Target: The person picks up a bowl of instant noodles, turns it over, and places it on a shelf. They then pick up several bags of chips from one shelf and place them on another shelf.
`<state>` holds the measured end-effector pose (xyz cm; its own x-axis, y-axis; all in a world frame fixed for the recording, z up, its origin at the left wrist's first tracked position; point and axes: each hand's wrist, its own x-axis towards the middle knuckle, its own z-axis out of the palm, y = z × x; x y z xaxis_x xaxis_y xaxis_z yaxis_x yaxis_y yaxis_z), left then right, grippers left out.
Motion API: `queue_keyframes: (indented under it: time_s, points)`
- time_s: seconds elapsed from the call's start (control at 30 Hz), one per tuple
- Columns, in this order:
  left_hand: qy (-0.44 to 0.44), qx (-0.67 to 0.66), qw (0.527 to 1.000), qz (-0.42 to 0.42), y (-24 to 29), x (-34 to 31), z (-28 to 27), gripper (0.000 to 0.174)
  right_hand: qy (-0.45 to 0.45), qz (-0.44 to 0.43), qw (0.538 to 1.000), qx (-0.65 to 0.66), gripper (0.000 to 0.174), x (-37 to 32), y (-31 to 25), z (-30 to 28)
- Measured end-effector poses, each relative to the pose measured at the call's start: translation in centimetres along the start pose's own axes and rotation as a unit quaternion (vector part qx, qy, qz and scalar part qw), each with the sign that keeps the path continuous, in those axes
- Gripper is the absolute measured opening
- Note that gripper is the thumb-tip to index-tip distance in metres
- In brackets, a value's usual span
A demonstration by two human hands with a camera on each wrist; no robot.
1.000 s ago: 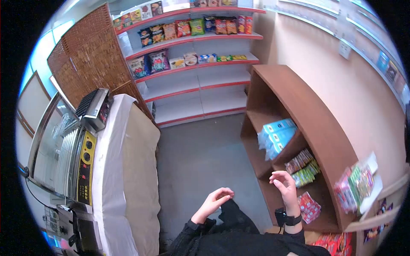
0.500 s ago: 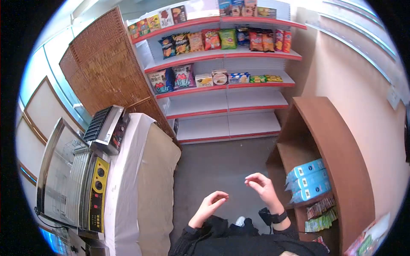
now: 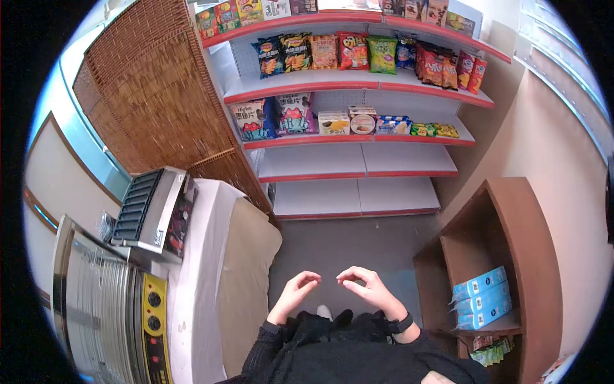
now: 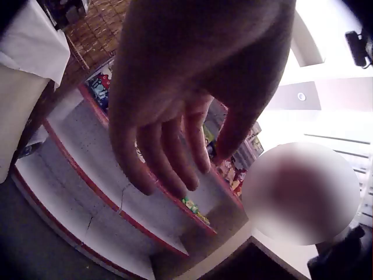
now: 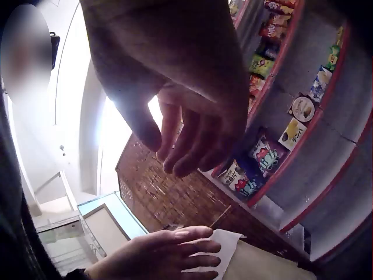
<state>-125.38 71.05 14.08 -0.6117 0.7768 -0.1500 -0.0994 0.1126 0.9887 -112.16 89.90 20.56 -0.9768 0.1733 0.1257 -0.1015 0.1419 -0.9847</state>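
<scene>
Left hand [image 3: 295, 291]: grip loosely curled, empty.
Right hand [image 3: 366, 288]: grip loosely curled, empty, fingertips near the left's.
Worktop [image 3: 204, 256]: just left of left grip.
Blue packs [image 3: 481, 297]: well right of right grip, on brown shelf [image 3: 511, 211].

Two bare grips held near each other in a shop aisle.
The left grip [image 3: 295, 291] and the right grip [image 3: 366, 287] hang above the grey floor [image 3: 345, 246], fingers loosely curled, fingertips near but apart. The white-covered counter [image 3: 198, 256] stands at the left, snack shelves [image 3: 358, 131] ahead, and a brown shelf unit [image 3: 518, 243] with blue packs [image 3: 483, 297] at the right.
</scene>
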Motion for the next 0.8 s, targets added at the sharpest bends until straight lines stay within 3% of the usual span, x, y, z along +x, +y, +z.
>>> queue_keyframes:
  time_s: [0.1, 0.33, 0.5, 0.8]
  points:
    - [-0.006, 0.015, 1.000, 0.019, 0.6, 4.1, -3.7, 0.019, -0.011, -0.019, 1.000, -0.017, 0.018, 3.4, -1.0, 0.3]
    - [-0.016, 0.066, 0.995, 0.071, 2.8, 13.0, -7.8, 0.025, -0.027, 0.024, 0.999, -0.031, 0.017, 10.8, 2.1, -1.6]
    - [-0.002, 0.083, 0.987, 0.136, 6.3, 21.5, -12.4, 0.034, 0.006, 0.014, 0.999, 0.031, 0.016, 17.3, 3.4, -4.7]
    - [0.094, 0.084, 0.958, 0.259, 19.6, 35.6, -18.7, 0.041, 0.023, -0.050, 0.998, 0.020, 0.015, 28.5, 3.5, -11.8]
